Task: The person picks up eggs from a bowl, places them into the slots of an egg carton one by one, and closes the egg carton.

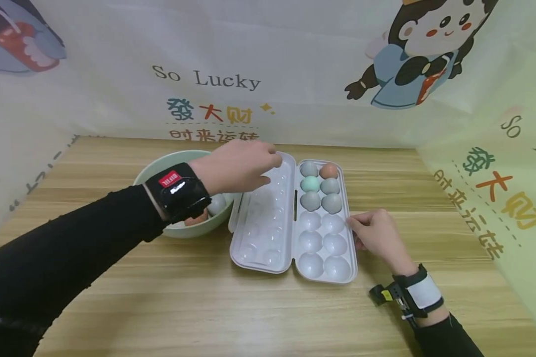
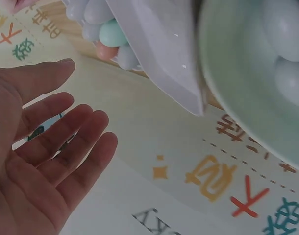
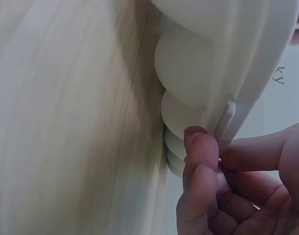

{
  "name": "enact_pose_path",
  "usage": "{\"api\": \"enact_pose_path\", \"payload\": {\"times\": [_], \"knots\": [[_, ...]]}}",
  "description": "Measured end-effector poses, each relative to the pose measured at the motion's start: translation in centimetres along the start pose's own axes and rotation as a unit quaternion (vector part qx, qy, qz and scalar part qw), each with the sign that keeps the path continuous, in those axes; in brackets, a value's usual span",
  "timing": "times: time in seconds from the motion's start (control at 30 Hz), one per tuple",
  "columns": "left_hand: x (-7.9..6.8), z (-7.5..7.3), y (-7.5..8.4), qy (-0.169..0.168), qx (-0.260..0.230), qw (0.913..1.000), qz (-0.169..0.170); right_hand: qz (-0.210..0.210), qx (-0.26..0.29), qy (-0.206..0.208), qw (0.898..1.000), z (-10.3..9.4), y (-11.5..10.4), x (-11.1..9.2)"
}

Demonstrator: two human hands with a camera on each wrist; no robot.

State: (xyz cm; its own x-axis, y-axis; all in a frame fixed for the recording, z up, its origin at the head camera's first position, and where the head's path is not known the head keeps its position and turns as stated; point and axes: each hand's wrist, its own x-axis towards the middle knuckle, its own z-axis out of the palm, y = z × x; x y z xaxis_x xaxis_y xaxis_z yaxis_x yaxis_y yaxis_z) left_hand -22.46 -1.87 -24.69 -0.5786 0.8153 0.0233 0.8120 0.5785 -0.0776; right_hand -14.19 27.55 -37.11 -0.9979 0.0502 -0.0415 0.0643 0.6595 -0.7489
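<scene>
A white plastic egg box (image 1: 263, 223) lies unfolded on the table, its lid on the left and its cupped half on the right. Grey eggs (image 1: 310, 201), one brown egg (image 1: 328, 170) and one pale green egg (image 1: 310, 184) fill the far cups; the nearer cups hold none. My left hand (image 1: 236, 166) hovers over the lid and the bowl's right side, fingers loosely stretched and holding nothing, as the left wrist view confirms. My right hand (image 1: 379, 235) pinches the box's right rim between thumb and fingers, beside a small tab (image 3: 227, 120).
Left of the box, against its lid, stands a pale green bowl (image 1: 207, 228) with white and brown eggs inside, partly hidden by my left arm. A printed white sheet (image 1: 295, 99) rises behind the wooden table (image 1: 205, 307) and along both sides.
</scene>
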Motion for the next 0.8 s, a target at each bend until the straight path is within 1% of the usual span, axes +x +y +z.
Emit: {"api": "enact_pose_path", "payload": {"times": [0.17, 0.33, 0.43, 0.5, 0.6, 0.7, 0.8], "knots": [[-2.5, 0.1, -1.8, 0.008, -0.027, 0.9989, -0.038, -0.003, -0.002, -0.004, 1.0, -0.1, -0.1, -0.1], [-5.1, 0.7, -3.0, 0.018, -0.065, 0.9957, -0.063, -0.001, -0.003, -0.002, 1.0, -0.1, -0.2, -0.1], [-6.4, 1.6, -3.7, 0.026, -0.077, 0.9945, -0.066, -0.003, -0.004, -0.002, 1.0, 0.0, -0.2, -0.1], [-7.2, 2.3, -4.1, 0.034, -0.085, 0.9939, -0.061, -0.004, -0.005, -0.001, 1.0, -0.1, -0.2, -0.1], [-8.3, 3.5, -4.7, 0.037, -0.106, 0.9917, -0.062, -0.005, -0.008, 0.0, 1.0, -0.1, -0.2, -0.1], [-9.5, 4.6, -5.2, 0.044, -0.128, 0.9881, -0.073, -0.008, -0.007, -0.002, 1.0, -0.1, -0.2, -0.2], [-10.6, 5.5, -5.6, 0.061, -0.142, 0.9845, -0.083, -0.009, -0.006, -0.001, 1.0, -0.1, -0.2, -0.2]]}}
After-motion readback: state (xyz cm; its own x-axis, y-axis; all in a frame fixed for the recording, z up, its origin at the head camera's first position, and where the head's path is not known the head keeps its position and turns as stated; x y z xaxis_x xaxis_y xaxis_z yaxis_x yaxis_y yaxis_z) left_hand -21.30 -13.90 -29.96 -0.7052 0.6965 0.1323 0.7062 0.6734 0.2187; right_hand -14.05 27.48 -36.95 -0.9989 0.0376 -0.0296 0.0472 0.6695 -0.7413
